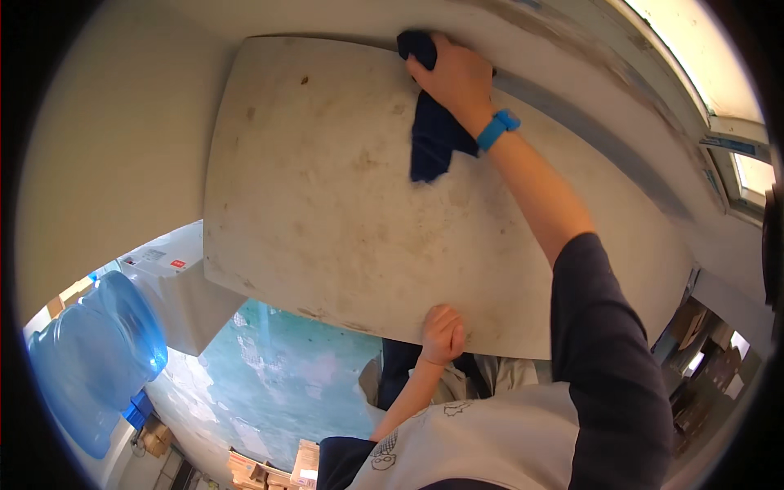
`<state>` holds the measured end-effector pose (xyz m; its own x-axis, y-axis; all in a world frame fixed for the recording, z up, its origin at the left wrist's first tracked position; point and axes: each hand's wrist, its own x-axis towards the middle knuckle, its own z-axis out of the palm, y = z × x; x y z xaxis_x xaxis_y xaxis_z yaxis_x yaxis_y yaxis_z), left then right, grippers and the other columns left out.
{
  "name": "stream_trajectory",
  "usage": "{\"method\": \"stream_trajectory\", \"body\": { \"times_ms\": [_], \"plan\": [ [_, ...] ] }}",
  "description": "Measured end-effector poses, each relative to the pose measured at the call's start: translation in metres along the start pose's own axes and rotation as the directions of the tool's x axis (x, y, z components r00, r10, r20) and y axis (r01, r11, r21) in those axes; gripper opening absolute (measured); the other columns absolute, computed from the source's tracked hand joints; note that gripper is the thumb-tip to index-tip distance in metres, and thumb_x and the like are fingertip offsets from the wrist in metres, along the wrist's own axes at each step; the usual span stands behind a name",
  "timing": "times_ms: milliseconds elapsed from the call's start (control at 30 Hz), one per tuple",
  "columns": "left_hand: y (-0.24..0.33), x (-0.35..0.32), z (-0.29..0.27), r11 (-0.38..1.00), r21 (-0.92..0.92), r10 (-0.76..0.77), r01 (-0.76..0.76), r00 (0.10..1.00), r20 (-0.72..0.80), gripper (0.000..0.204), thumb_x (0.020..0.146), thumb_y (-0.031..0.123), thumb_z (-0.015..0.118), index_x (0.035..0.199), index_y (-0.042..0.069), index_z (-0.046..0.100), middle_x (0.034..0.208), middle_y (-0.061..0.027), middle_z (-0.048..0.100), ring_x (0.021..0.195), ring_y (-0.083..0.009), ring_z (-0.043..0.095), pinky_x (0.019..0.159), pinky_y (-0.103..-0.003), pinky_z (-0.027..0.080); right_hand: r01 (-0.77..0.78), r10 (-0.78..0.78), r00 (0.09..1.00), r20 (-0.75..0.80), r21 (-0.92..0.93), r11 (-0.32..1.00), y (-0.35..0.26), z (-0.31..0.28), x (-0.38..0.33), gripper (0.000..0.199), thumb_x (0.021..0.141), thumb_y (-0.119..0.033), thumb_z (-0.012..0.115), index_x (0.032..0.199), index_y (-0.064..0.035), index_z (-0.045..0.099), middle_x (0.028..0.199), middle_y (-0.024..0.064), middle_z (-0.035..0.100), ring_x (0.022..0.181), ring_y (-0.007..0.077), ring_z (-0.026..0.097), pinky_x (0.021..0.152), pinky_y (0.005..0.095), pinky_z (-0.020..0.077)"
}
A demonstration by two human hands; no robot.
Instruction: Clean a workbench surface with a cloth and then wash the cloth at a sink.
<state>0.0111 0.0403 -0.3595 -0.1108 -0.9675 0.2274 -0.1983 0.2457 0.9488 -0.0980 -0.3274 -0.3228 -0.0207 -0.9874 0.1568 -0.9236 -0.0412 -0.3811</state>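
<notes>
Left hand (442,335) curled over the near edge of one stained white worktop (327,204). Right hand (457,77) at its far edge, gripping one dark blue cloth (431,135). One blue water bottle (102,359) left of worktop. Teal floor (278,384) below.

Small red-and-white labels (166,260) atop the white appliance; brown cardboard boxes (269,469) on the floor below.

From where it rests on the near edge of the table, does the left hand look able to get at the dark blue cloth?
Probably not without leaning in. The left hand grips the table at its near edge, while the dark blue cloth lies at the far edge under the right hand. Nothing blocks the tabletop between.
</notes>
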Motion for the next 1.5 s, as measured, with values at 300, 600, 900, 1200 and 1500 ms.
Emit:
{"method": "stream_trajectory", "body": {
  "times_ms": [300, 600, 900, 1200, 1500],
  "plan": [
    [-0.003, -0.01, -0.01, 0.999, 0.02, -0.041, 0.042, 0.999, -0.015, 0.014, 0.077, 0.006, 0.053, 0.063, 0.001, 0.052, 0.07, -0.0121, 0.053, 0.066, -0.0305, 0.051, 0.061, -0.04, 0.04, 0.435, -0.435, 0.9, -0.023, 0.099, 0.895, 0.014, -0.005, -0.122, 0.043, 0.07, -0.038, 0.072, 0.099, -0.0077, 0.064, 0.093, 0.0177, 0.066, 0.086, 0.0343, 0.064, 0.07, 0.0435, 0.0516],
    [-0.005, -0.013, -0.016, 0.998, 0.05, -0.036, 0.035, 0.999, 0.018, 0.015, 0.078, 0.005, 0.051, 0.064, 0.001, 0.05, 0.07, -0.0133, 0.052, 0.065, -0.0311, 0.05, 0.06, -0.041, 0.039, 0.443, -0.48, 0.872, 0.096, 0.262, 0.857, 0.02, -0.039, -0.228, 0.039, 0.061, -0.036, 0.073, 0.087, -0.0086, 0.063, 0.075, 0.0155, 0.061, 0.071, 0.0337, 0.061, 0.063, 0.0447, 0.0484],
    [-0.007, -0.007, -0.001, 0.999, -0.042, 0.0, -0.002, 0.998, -0.056, 0.021, 0.078, 0.006, 0.046, 0.057, 0.004, 0.044, 0.058, -0.0113, 0.044, 0.056, -0.0285, 0.044, 0.056, -0.039, 0.034, 0.347, -0.369, 0.926, 0.078, 0.203, 0.915, -0.01, -0.011, -0.148, 0.044, 0.065, -0.036, 0.073, 0.096, -0.0072, 0.062, 0.079, 0.0153, 0.062, 0.072, 0.0326, 0.061, 0.06, 0.0428, 0.0472],
    [-0.005, -0.007, -0.013, 0.999, -0.028, -0.02, 0.021, 0.999, 0.026, 0.015, 0.076, 0.005, 0.05, 0.062, 0.001, 0.049, 0.067, -0.0131, 0.05, 0.064, -0.0295, 0.049, 0.058, -0.039, 0.037, 0.413, -0.447, 0.89, 0.089, 0.259, 0.873, -0.009, -0.002, -0.145, 0.043, 0.061, -0.035, 0.072, 0.093, -0.008, 0.063, 0.068, 0.0131, 0.059, 0.066, 0.0327, 0.06, 0.056, 0.0411, 0.046],
    [-0.005, -0.009, -0.011, 0.999, -0.019, -0.032, 0.033, 0.999, 0.025, 0.017, 0.076, 0.005, 0.048, 0.06, 0.002, 0.047, 0.065, -0.0125, 0.049, 0.059, -0.0298, 0.046, 0.056, -0.039, 0.036, 0.329, -0.398, 0.906, 0.141, 0.357, 0.874, -0.018, 0.0, -0.161, 0.041, 0.061, -0.037, 0.072, 0.089, -0.0092, 0.062, 0.069, 0.0113, 0.059, 0.063, 0.0319, 0.06, 0.053, 0.0411, 0.045]
  ]
}}
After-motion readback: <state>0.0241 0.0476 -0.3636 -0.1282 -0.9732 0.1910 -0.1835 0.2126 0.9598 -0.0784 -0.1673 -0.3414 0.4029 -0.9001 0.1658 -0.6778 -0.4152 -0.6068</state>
